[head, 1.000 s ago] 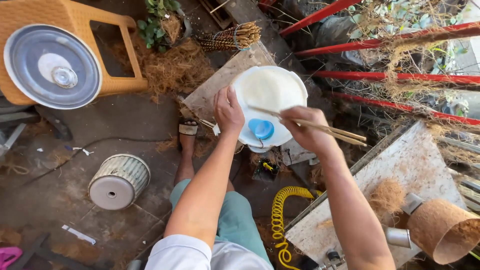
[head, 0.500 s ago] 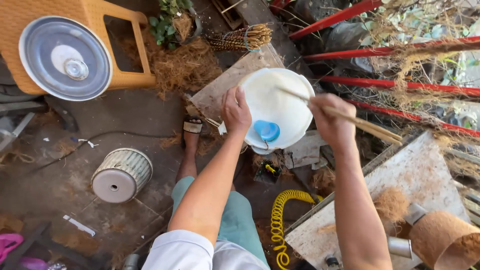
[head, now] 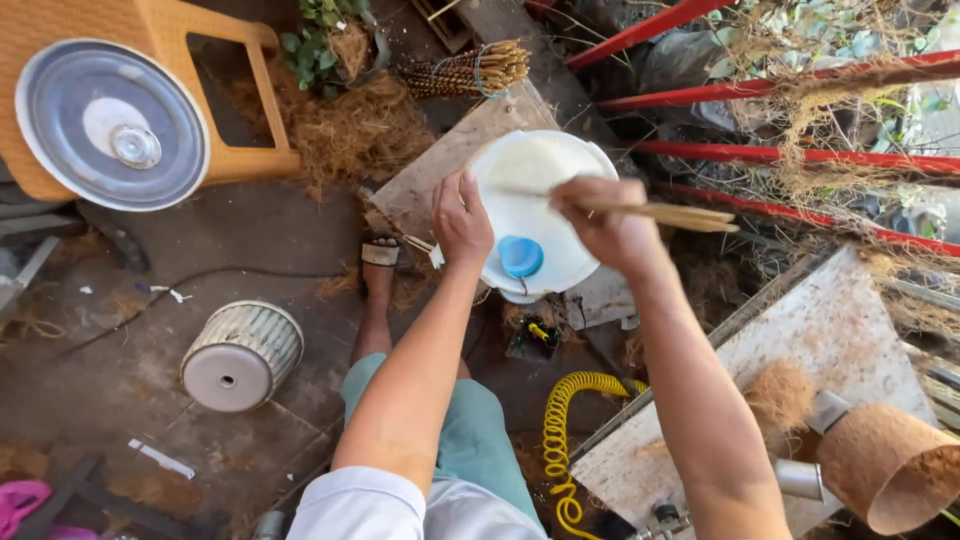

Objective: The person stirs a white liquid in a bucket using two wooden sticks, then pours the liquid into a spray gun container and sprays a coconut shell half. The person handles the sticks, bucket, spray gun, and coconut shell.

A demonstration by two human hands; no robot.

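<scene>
Cluttered yard, right hand [head: 607, 232] now lower.

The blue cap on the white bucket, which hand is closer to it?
Left. The left hand grips the bucket rim just beside the blue cap; the right hand holds sticks a bit farther away.

Red bars [head: 800, 155] and fibre pile [head: 350, 130] crowd the white bucket [head: 535, 215]; its left stays open.
</scene>
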